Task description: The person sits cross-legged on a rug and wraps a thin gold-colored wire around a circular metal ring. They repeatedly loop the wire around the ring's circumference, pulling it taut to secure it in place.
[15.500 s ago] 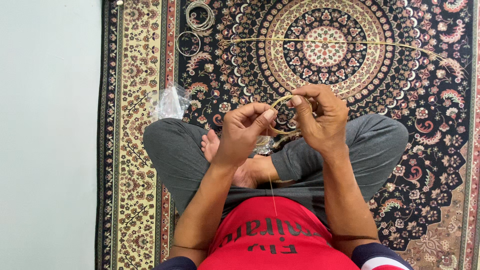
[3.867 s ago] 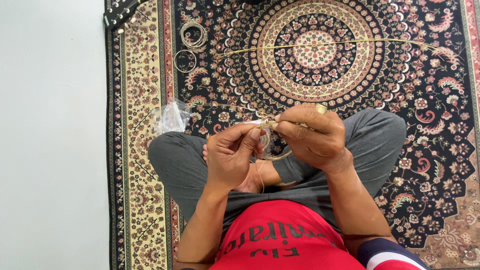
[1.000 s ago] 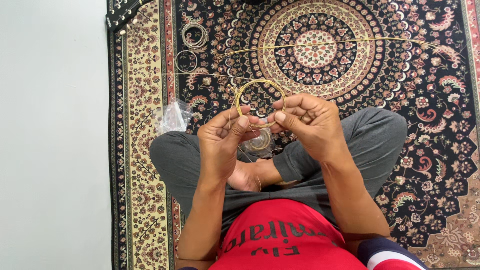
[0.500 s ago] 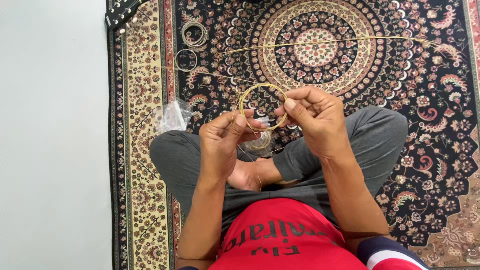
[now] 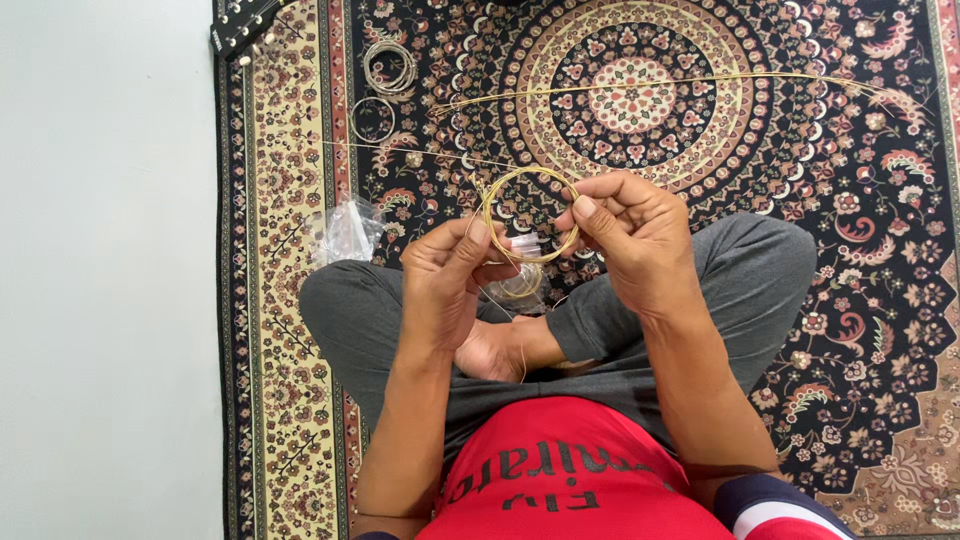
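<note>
I sit cross-legged on a patterned rug [image 5: 830,150]. Between both hands, above my lap, I hold a coil of thin golden wire [image 5: 528,175], wound into a ring. My left hand [image 5: 452,275] pinches the ring's left side with thumb and fingers. The ring's right side is gripped by my right hand [image 5: 630,235]. A loose end of the wire [image 5: 400,152] trails from the coil to the upper left across the rug. Below the coil, on my lap, lies a small clear plastic bag with another coil [image 5: 515,285].
Two more wire coils [image 5: 389,66] [image 5: 372,118] lie on the rug at the upper left. A long straight golden wire [image 5: 640,86] stretches across the rug's medallion. A crumpled clear plastic wrapper [image 5: 345,230] sits by my left knee. A dark guitar headstock [image 5: 240,25] shows at top left; bare floor [image 5: 100,280] lies left.
Over the last second the coil has stayed between both hands and been turned slightly upward; earlier the hands were bunched closer together over a smaller loop.
</note>
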